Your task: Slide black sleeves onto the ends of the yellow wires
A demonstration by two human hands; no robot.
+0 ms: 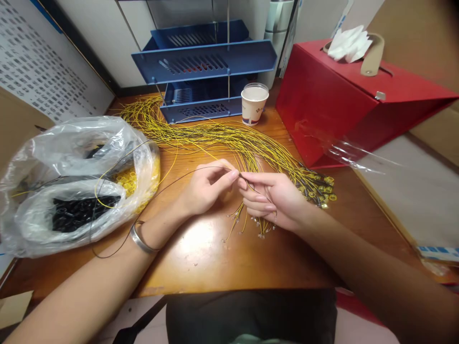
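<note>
My left hand [211, 187] and my right hand [276, 198] meet above the table, their fingertips almost touching. Both pinch a thin black wire [179, 177], which trails left and loops over my left forearm. A thin yellow wire also runs near my fingers; whether I hold it cannot be told. Behind my hands lies a bundle of yellow and dark wires [215, 136]. Its right ends carry black sleeves and yellow ring-like pieces [324, 188]. Loose yellow wire ends with small metal tips [261, 234] lie below my right hand, partly hidden by it.
On the left, a clear plastic bag [89, 125] holds black caps [82, 213] and yellow rings [127, 180]. A blue tray rack [204, 59], paper cup [254, 104] and red box [330, 102] with tissues [349, 44] stand behind. The wooden table's [229, 272] edge is close to me.
</note>
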